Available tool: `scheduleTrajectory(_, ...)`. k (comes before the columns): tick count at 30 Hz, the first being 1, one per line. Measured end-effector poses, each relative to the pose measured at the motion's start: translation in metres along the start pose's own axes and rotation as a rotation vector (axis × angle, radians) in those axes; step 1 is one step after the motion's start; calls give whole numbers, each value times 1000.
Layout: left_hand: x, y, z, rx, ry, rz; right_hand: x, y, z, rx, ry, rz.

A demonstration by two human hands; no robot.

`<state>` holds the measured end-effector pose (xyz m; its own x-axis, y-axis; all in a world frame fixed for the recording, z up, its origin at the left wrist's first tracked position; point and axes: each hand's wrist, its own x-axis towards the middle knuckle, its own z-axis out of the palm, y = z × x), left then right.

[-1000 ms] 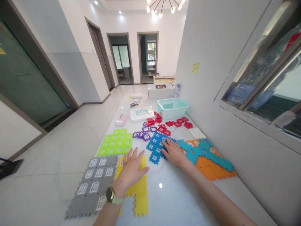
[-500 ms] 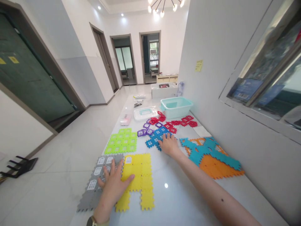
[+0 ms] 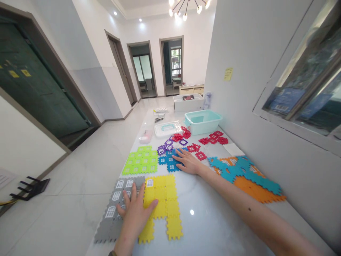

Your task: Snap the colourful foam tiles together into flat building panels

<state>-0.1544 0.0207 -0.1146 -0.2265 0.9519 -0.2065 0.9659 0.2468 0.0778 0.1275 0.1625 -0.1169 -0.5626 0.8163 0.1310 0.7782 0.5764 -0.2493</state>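
Note:
My left hand [image 3: 135, 213] lies flat with fingers spread, across the seam between the grey window-tile sheet [image 3: 113, 209] and the yellow tile sheet [image 3: 165, 202]. Farther along the white table [image 3: 213, 220], my right hand [image 3: 188, 161] rests open on the blue tile group [image 3: 168, 160]. Purple tiles [image 3: 166, 145] and loose red tiles [image 3: 197, 149] lie just beyond the blue ones. A lime green tile sheet [image 3: 141, 160] sits left of the blue group.
Teal and orange tile sheets [image 3: 245, 174] lie along the wall on the right. At the far end stand a teal tub [image 3: 202, 121], a clear lidded box [image 3: 167, 128] and a white box [image 3: 188, 102]. The table's left edge drops to the tiled floor.
My left hand slid back toward me, from the yellow sheet's far end onto the grey-yellow seam. My right hand pushed the blue tiles away and leftward, beside the green sheet.

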Motion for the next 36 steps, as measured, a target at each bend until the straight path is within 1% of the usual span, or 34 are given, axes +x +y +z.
scheduleTrajectory(2,0,0,0,-5,-1,-3,1,3,7,17,-42,12)
scheduleTrajectory(4,0,-1,1,-12,2,0,-1,2,13,31,-40,72)
scheduleTrajectory(8,0,-1,2,-29,16,6,-6,-4,24,30,16,262)
scheduleTrajectory(11,0,-1,2,-36,17,5,-4,-9,32,13,43,388)
scheduleTrajectory(16,0,-1,1,-47,18,13,15,-17,38,-32,91,597)
scheduleTrajectory(21,-5,1,-3,-74,1,24,38,-21,43,-39,158,748)
scheduleTrajectory(23,-7,2,-5,-98,-6,33,44,-18,47,-48,180,772)
scheduleTrajectory(26,-8,2,-5,-129,-6,38,52,-13,53,-60,200,747)
scheduleTrajectory(29,-8,2,-4,-145,2,41,57,-13,53,11,201,754)
scheduleTrajectory(32,-7,1,-2,-127,10,49,60,-22,48,98,163,769)
scheduleTrajectory(36,-4,1,2,-78,16,38,68,-40,42,146,110,808)
